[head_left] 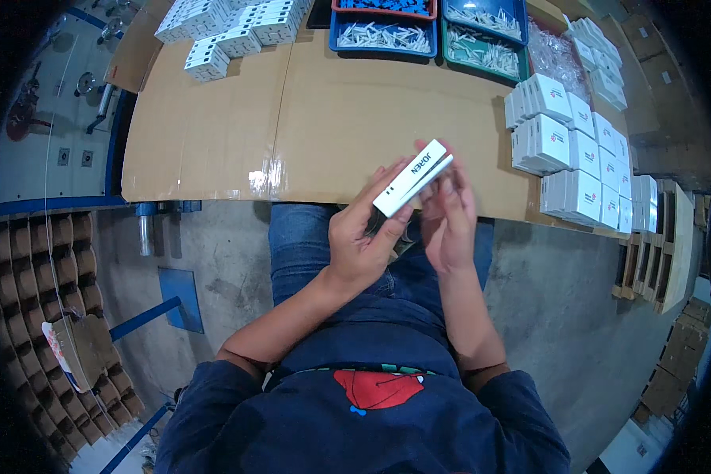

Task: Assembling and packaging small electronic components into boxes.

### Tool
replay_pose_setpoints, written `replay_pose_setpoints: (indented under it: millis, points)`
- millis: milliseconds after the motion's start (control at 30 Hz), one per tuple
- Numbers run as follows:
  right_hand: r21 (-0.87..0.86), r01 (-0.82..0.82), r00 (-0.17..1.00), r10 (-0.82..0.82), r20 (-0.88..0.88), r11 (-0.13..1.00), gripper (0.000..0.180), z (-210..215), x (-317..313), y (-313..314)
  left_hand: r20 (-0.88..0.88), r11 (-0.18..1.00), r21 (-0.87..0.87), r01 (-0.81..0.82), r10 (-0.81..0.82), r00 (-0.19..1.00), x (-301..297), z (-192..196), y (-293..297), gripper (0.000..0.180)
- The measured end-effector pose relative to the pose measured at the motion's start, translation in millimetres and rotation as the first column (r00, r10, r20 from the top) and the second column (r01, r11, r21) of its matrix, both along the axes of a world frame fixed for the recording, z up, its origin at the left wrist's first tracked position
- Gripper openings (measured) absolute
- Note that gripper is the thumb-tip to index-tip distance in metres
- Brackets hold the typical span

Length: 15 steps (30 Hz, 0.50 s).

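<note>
A slim white carton with dark print is held at the near edge of the cardboard-covered table, above my lap. My left hand grips its lower end from below, thumb along the side. My right hand is blurred and rests against the carton's right side, its fingers spread along it. A small dark item shows under my left palm; what it is cannot be made out.
White square boxes are stacked in rows on the table's right side, and more white boxes lie at the far left. Blue and green trays of small white parts stand at the back. Wooden pallets are on the floor at right.
</note>
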State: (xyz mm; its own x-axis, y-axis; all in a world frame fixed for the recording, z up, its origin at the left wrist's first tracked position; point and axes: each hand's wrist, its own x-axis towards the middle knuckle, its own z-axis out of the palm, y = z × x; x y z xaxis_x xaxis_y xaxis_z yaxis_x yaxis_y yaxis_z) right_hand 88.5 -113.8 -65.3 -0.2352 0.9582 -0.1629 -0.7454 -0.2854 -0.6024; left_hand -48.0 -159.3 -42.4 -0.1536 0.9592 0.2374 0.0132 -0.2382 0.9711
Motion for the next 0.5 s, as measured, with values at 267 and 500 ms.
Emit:
replay_pose_setpoints:
  millis: [267,500]
  points:
    - [0.685,-0.231,0.589,-0.46,0.664,0.691,0.084,33.5,23.1,12.4,-0.117,0.98,-0.003,0.2,-0.199,0.973,-11.8,0.0,2.8,0.052]
    - [0.616,-0.404,0.47,-0.424,0.774,0.677,0.045,38.9,52.4,15.3,-0.346,0.929,0.099,0.357,-0.304,0.888,-19.8,-1.4,9.8,0.049]
